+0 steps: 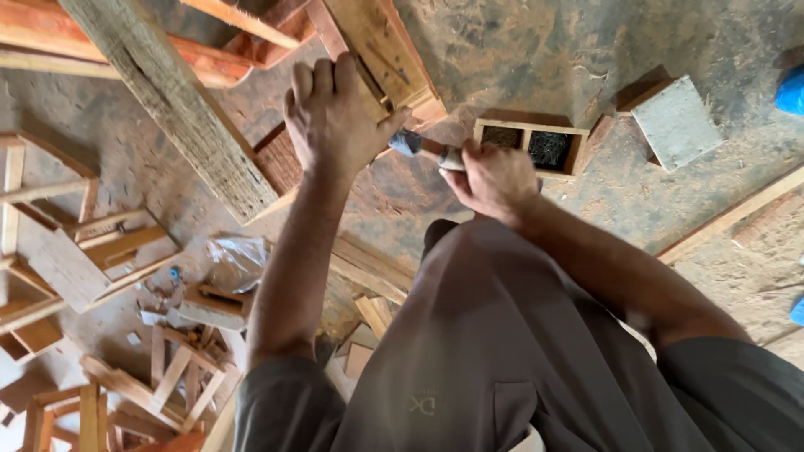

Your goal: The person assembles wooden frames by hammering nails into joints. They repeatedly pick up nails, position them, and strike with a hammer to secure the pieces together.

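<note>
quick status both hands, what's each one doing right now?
Left hand: open, fingers resting on the wooden frame piece, gripping nothing.
Right hand: closed around a tool handle; the tool's dark head points toward the frame.

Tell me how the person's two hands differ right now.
The left hand is spread, palm down on a wooden frame piece; the right hand is closed in a fist round a hammer. The left hand reaches farther out with its arm nearly straight; the right hand stays nearer the body, elbow bent. Both are bare.
</note>
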